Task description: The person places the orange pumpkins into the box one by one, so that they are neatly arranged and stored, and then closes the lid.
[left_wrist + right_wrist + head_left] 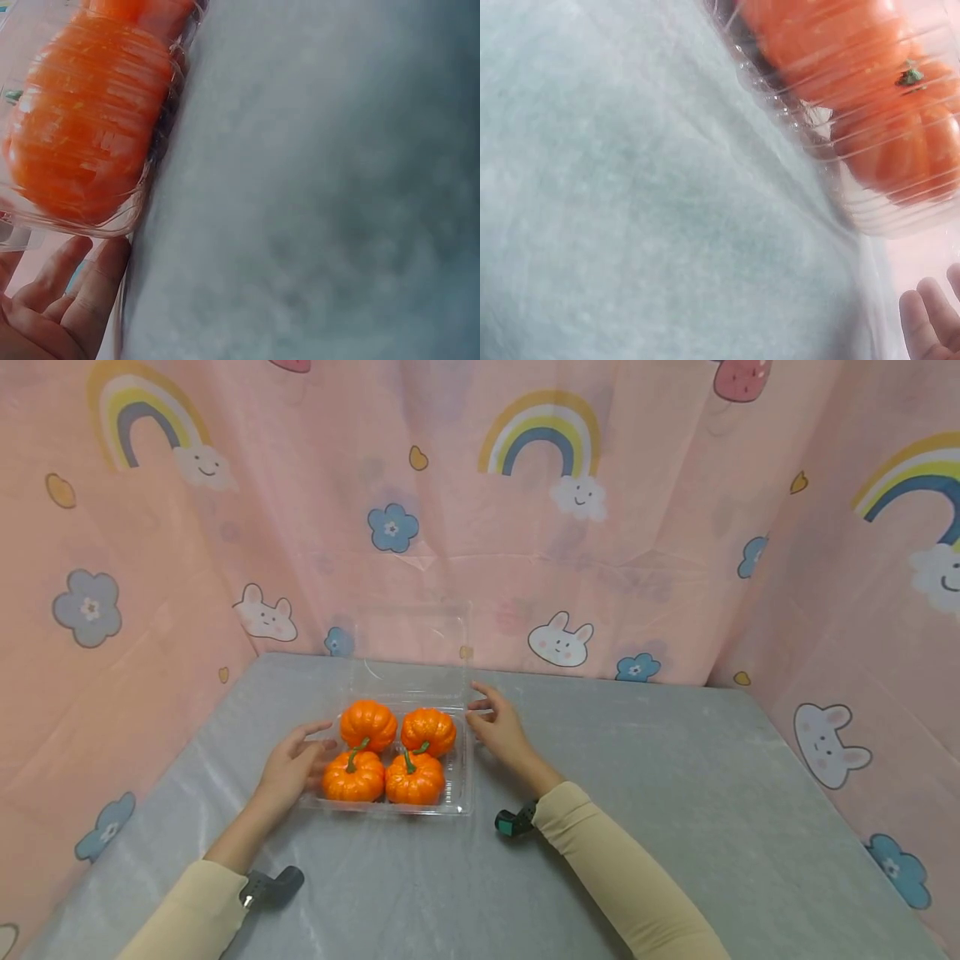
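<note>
A clear plastic clamshell box (459, 793) lies on the table with its lid (408, 677) raised at the back. Inside sit several small orange pumpkins with green stems, among them a front-left pumpkin (352, 778) and a back-right pumpkin (429, 730). My left hand (291, 767) is at the box's left side, fingers loosely extended; the left wrist view shows the fingertips (111, 251) close against the box's corner, though contact is unclear. Beside the right edge, near the lid's fold, is my right hand (501, 727), fingers spread and holding nothing. The right wrist view catches only its fingers (922, 319), apart from the box wall.
A grey cloth covers the table (637, 810). Pink patterned curtains (660, 543) hang along the back and both sides. Each wrist carries a dark strapped device, the left device (273, 887) and the right device (516, 820).
</note>
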`<state>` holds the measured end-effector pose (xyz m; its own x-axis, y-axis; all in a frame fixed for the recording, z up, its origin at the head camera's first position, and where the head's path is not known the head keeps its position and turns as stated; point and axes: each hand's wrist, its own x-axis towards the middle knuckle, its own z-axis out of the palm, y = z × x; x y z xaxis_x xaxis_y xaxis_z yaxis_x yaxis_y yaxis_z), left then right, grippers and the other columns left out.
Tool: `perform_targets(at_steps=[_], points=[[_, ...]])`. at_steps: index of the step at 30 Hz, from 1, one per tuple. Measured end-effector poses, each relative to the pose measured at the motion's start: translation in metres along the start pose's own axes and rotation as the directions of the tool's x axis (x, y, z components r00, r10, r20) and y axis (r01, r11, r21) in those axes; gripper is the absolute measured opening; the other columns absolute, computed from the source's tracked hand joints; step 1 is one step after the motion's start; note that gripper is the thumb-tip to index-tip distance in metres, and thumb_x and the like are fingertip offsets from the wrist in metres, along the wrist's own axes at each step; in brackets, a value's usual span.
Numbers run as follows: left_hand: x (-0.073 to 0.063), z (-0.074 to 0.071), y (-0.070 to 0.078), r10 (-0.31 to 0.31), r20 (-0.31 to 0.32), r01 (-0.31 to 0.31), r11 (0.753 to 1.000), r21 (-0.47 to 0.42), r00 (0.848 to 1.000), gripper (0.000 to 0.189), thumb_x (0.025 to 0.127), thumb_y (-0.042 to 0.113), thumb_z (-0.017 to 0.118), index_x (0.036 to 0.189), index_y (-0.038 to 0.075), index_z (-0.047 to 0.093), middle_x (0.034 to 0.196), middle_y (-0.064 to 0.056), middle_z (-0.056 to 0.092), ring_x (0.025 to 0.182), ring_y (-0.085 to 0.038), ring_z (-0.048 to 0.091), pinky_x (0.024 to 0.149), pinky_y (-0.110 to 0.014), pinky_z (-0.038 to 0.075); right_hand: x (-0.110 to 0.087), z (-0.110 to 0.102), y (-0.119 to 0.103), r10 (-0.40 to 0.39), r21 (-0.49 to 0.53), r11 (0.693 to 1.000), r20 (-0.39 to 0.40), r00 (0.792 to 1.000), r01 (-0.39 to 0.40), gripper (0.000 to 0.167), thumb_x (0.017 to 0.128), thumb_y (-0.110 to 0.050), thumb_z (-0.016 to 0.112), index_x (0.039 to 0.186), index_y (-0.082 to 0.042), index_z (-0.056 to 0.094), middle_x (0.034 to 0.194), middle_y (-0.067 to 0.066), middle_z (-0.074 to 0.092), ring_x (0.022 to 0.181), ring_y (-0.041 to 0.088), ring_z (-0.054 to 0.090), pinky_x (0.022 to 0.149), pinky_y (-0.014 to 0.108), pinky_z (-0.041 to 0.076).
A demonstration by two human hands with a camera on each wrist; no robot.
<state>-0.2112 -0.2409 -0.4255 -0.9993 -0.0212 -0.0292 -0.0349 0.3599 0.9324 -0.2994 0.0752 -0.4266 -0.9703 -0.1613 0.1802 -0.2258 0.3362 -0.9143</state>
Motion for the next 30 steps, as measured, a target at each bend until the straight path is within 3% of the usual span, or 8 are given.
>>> perform_targets(at_steps=[22,30], points=[[0.001,0.002,-0.001,0.015,-0.026,-0.015,1.0,-0.008,1.0,0.044,0.102,0.024,0.04,0.145,0.011,0.04,0.136,-0.026,0.054,0.083,-0.006,0.065,0.07,-0.023,0.056,-0.008,0.002,-0.004,0.019,0.0,1.0,-0.029,0.999,-0.019,0.05,0.093,-0.012,0.061,0.141,-0.02,0.047,0.118,0.015,0.062,0.09,0.025,0.064,0.072,0.032,0.059],[0.001,0.002,-0.001,0.009,-0.029,-0.009,1.0,-0.005,1.0,0.044,0.103,0.025,0.04,0.145,0.012,0.041,0.136,-0.026,0.054,0.082,-0.004,0.065,0.069,-0.022,0.056,-0.011,0.001,-0.006,0.004,0.003,1.0,-0.023,1.0,-0.004,0.051,0.092,-0.01,0.062,0.14,-0.02,0.047,0.117,0.014,0.062,0.088,0.024,0.065,0.069,0.03,0.058]])
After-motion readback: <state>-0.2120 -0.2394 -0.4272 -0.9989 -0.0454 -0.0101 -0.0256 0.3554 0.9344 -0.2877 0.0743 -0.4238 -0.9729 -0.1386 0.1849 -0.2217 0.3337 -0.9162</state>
